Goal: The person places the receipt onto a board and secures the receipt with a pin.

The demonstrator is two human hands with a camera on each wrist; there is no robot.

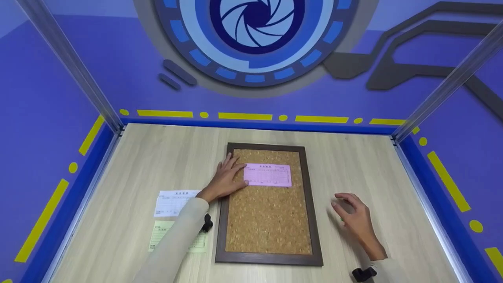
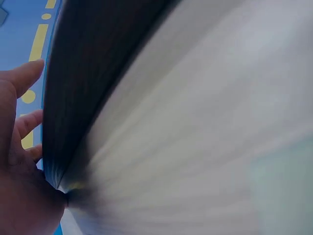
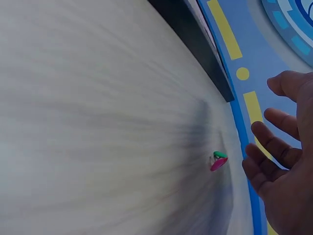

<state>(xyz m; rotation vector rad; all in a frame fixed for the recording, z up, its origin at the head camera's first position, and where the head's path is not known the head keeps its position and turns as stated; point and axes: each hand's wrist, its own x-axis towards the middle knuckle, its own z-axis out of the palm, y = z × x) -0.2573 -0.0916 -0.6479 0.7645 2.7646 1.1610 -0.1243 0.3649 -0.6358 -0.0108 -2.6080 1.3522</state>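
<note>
A dark-framed cork board (image 1: 271,220) lies lengthwise on the table. Across its upper part is a pink printed slip (image 1: 271,175). My left hand (image 1: 226,179) reaches over the board's left edge; thumb and fingertips touch the slip's left end, fingers extended. Off the board's right side hovers my right hand (image 1: 358,220), loosely curved and holding nothing. Small green and pink pieces (image 3: 218,164), perhaps push pins, lie on the table near that hand in the right wrist view; the head view does not show them.
Left of the board lie a white printed slip (image 1: 171,204) and a green printed slip (image 1: 198,243), both partly covered by my left arm. Blue walls (image 1: 98,78) with yellow markings enclose the wooden table (image 1: 346,165) at the back and sides.
</note>
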